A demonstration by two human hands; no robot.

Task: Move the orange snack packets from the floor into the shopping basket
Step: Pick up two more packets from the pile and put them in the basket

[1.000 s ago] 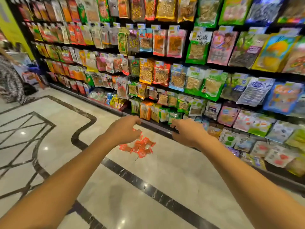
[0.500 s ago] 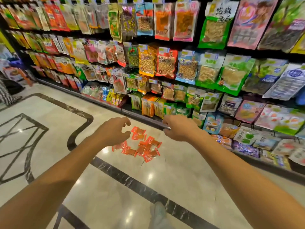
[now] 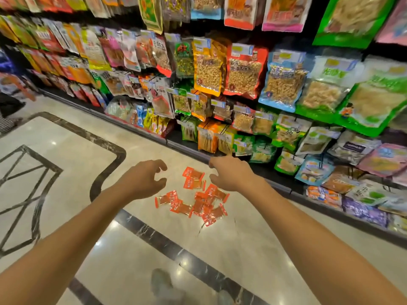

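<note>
Several small orange snack packets (image 3: 196,199) lie scattered in a loose pile on the pale marble floor (image 3: 242,243), close to the foot of a shelf. My left hand (image 3: 146,180) hovers just left of the pile, fingers curled apart and holding nothing. My right hand (image 3: 230,172) hovers at the pile's upper right edge, fingers also apart and holding nothing. Both arms reach forward over the floor. No shopping basket is in view.
A tall shelf wall (image 3: 242,84) full of hanging snack bags runs along the right and back, its dark base rail (image 3: 189,150) just behind the pile. Dark inlay stripes (image 3: 167,245) cross the floor. A blurred shoe (image 3: 160,285) shows at the bottom. Another person's striped clothing (image 3: 5,124) is at far left.
The view has drawn closer and lower toward the pile. Both hands have spread apart, uncovering the packets between them, and their fingers have opened.
</note>
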